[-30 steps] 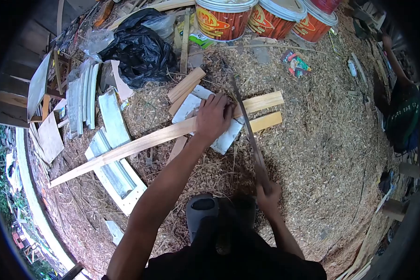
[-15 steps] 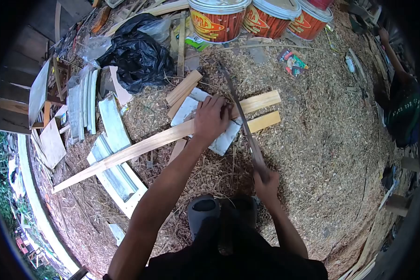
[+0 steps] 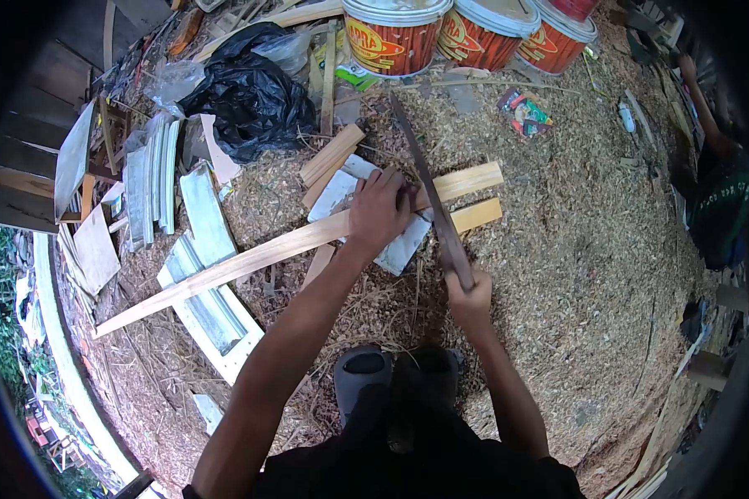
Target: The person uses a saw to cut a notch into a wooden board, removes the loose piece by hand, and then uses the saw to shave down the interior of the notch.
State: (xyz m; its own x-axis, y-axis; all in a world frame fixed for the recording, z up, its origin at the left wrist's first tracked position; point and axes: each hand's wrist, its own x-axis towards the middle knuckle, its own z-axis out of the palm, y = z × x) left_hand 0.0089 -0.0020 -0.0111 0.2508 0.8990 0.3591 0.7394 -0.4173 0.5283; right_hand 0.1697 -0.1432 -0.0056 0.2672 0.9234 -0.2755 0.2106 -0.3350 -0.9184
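Note:
A long pale wooden strip (image 3: 241, 264) slants across a white block (image 3: 401, 251) on the ground. My left hand (image 3: 379, 208) is wrapped over the strip above the block, pressing it down. Closed around the handle of a hand saw (image 3: 427, 178), my right hand (image 3: 469, 303) is below and right of the strip. The long dark blade crosses the strip just right of my left hand, its tip pointing away from me. A shorter yellowish wood piece (image 3: 477, 214) lies beside the strip's right end. The blade's teeth are too small to make out.
Sawdust and shavings cover the ground (image 3: 574, 274). Paint buckets (image 3: 395, 41) stand at the back, near a black plastic bag (image 3: 254, 100). Grooved pale boards (image 3: 212, 303) lie at left under the strip, with wood offcuts (image 3: 331, 158) behind the block. Another person (image 3: 718, 195) is at far right.
My right hand and the saw have moved forward, away from me, along the blade's length. My left hand stays on the strip, which keeps its place.

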